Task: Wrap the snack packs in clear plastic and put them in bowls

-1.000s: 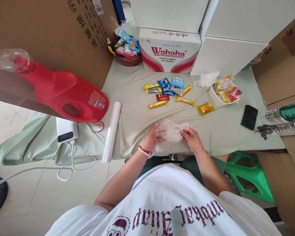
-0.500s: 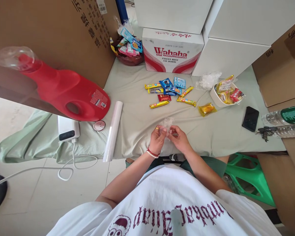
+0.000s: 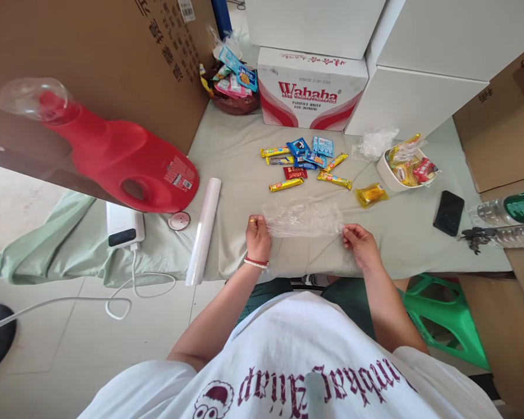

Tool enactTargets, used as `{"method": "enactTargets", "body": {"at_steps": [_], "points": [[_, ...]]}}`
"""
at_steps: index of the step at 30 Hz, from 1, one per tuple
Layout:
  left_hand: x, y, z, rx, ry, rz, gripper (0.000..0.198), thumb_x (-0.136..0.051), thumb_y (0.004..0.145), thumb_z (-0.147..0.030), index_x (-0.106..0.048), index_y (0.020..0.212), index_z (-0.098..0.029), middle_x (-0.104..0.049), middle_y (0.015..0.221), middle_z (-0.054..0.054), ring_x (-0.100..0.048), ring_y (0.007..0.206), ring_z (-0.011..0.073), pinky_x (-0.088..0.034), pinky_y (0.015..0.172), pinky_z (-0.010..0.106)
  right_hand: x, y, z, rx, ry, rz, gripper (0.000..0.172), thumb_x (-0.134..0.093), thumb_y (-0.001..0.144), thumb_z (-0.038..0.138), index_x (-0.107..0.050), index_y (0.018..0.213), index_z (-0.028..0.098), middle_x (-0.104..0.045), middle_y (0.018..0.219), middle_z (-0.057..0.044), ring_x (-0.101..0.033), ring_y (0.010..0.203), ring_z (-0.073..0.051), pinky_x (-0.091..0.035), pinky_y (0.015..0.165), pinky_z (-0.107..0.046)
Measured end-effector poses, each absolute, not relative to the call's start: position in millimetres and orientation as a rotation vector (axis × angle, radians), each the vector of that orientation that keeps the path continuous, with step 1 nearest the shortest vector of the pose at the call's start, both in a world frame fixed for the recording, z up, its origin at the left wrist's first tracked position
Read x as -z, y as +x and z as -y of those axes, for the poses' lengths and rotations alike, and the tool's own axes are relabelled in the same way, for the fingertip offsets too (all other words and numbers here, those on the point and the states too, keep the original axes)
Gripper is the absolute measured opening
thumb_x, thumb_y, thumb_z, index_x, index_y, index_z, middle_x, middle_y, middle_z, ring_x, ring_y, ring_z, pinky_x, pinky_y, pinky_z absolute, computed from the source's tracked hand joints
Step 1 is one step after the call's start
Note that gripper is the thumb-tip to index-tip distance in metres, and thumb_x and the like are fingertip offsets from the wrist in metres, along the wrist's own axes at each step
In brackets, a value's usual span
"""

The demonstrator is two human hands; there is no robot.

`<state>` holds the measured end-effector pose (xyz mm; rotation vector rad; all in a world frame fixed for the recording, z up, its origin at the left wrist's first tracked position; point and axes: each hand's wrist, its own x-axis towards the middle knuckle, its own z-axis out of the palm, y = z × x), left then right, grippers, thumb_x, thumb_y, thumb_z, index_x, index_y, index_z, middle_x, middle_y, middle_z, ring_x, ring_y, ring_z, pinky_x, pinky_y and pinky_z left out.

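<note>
My left hand grips one end of the clear film, spread over the cloth, near side of the snack packets. Overpulling could tear it; slack could bunch it. Right hand pinches the other end; a weak pinch might slip.

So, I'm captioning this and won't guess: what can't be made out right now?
Head view:
Clear plastic film: gripped left part, hidden by left hand.
White tub: inside floor, hidden by packaged snacks.
Green-labelled bottle: right end, cut off by right edge.
Red plastic jug: label text, too small.
</note>
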<state>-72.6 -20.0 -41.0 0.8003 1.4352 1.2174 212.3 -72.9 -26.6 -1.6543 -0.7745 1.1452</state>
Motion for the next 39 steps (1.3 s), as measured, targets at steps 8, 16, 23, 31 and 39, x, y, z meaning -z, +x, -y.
{"method": "enactTargets", "body": {"at_steps": [8, 16, 23, 31, 39], "points": [[39.0, -69.2, 26.2, -1.254, 0.916, -1.485, 0.028, -0.068, 0.091, -0.047, -0.052, 0.090, -0.023, -0.054, 0.076, -0.002, -0.051, 0.071, 0.0133, -0.043, 0.063, 0.024, 12.1, 209.1, 26.7, -0.483, -1.799, 1.467, 0.041, -0.067, 0.090, 0.051, -0.072, 0.118, 0.021, -0.069, 0.117, -0.011, -0.058, 0.069, -0.015, -0.053, 0.078, -0.036], [29.4, -74.5, 21.7, -1.107, 0.910, -1.455, 0.040, -0.070, 0.085, -0.051, -0.049, 0.067, -0.023, -0.044, 0.063, -0.004, -0.042, 0.058, 0.0119, -0.038, 0.051, 0.024, 30.5, 166.0, -11.8, -0.651, -1.694, 1.885, 0.022, -0.058, 0.089, 0.019, -0.078, 0.098, 0.022, -0.067, 0.095, -0.007, -0.064, 0.081, -0.022, -0.053, 0.083, -0.037], [29.1, -74.2, 2.2, -1.047, 0.806, -1.460, 0.043, -0.062, 0.088, -0.052, -0.047, 0.060, -0.023, -0.047, 0.057, -0.003, -0.044, 0.055, 0.0127, -0.039, 0.048, 0.025, 14.7, 186.1, 27.6, -0.497, -1.433, 1.767, 0.025, -0.054, 0.096, 0.028, -0.078, 0.101, 0.026, -0.068, 0.108, -0.007, -0.066, 0.097, -0.020, -0.055, 0.088, -0.037], [22.9, -72.3, -8.1, -1.030, 0.667, -1.384, 0.035, -0.060, 0.090, -0.057, -0.054, 0.087, -0.022, -0.067, 0.081, 0.002, -0.060, 0.060, 0.0133, -0.044, 0.055, 0.026, 12.5, 211.3, 83.0, -0.446, -1.487, 1.594, 0.017, -0.064, 0.095, 0.033, -0.080, 0.097, 0.027, -0.066, 0.112, -0.007, -0.065, 0.096, -0.021, -0.055, 0.087, -0.039], [16.7, -63.6, -10.7, -0.833, 0.964, -1.210, 0.034, -0.081, 0.071, -0.046, -0.064, 0.083, -0.018, -0.061, 0.067, -0.002, -0.050, 0.057, 0.0105, -0.038, 0.056, 0.024, 14.5, 201.9, 75.5, -0.472, -1.484, 1.621, 0.020, -0.061, 0.098, 0.035, -0.080, 0.102, 0.029, -0.065, 0.109, -0.006, -0.066, 0.097, -0.020, -0.056, 0.089, -0.038]]}}
